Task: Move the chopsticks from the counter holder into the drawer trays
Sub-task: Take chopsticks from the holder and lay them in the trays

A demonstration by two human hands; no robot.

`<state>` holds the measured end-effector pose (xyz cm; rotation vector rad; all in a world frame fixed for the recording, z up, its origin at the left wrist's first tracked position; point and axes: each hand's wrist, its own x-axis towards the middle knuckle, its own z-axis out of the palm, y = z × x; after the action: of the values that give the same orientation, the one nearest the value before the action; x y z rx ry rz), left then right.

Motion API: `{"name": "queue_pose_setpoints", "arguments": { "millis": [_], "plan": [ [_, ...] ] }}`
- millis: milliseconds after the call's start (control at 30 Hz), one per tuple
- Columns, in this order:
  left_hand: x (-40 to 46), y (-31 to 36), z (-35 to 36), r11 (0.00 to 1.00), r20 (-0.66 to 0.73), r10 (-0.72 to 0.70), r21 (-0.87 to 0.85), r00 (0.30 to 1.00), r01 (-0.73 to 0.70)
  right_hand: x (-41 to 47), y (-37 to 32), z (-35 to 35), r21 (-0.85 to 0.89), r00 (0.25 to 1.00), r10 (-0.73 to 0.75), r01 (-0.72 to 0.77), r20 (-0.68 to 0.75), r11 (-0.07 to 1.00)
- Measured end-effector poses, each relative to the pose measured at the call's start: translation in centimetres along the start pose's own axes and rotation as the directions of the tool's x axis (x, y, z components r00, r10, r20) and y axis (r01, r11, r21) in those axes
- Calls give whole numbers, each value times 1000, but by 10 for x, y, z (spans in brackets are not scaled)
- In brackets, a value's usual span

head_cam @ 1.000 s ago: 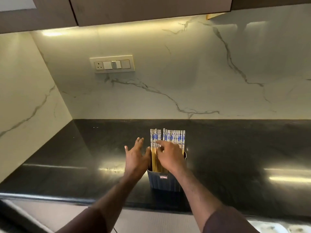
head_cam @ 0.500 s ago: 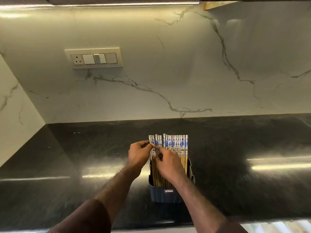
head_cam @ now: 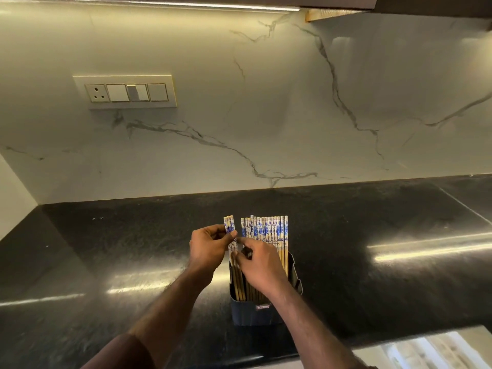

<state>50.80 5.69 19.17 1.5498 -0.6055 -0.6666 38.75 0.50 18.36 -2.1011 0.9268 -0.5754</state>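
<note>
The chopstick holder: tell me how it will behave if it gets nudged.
The chopstick holder is tall and narrow, with chopsticks rising well above its rim, so it probably tips easily. The glossy counter suggests it may slide first. It looks like light plastic.

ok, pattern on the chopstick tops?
Blue floral print on white, on the chopsticks; plain tan shafts below. Head view, the only one.

hidden: chopstick [head_cam: 266,230] lower ends behind right hand [head_cam: 262,267] | blurred: drawer [head_cam: 426,352], cut off by frame's bottom edge
</note>
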Motion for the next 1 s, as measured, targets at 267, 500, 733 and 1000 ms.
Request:
{"name": "queue_pose_setpoints", "arguments": {
  "millis": [267,500,733,1000],
  "plan": [
    [-15,99,-12,951,158,305,-4,939,-308,-15,-32,-39,320,996,55,-72,63,945],
    [-38,158,6,922,295,383,-180,876,-342,-77,-21,-70,593,981,98,-179,166,785],
    [-80,137,71,956,384,236,-257,893,-143,-154,20,-112,577,971,214,-234,103,783],
    [-159,105,164,956,484,203,-287,851,-65,-256,72,-186,529,920,388,-352,45,772]
  ]
}}
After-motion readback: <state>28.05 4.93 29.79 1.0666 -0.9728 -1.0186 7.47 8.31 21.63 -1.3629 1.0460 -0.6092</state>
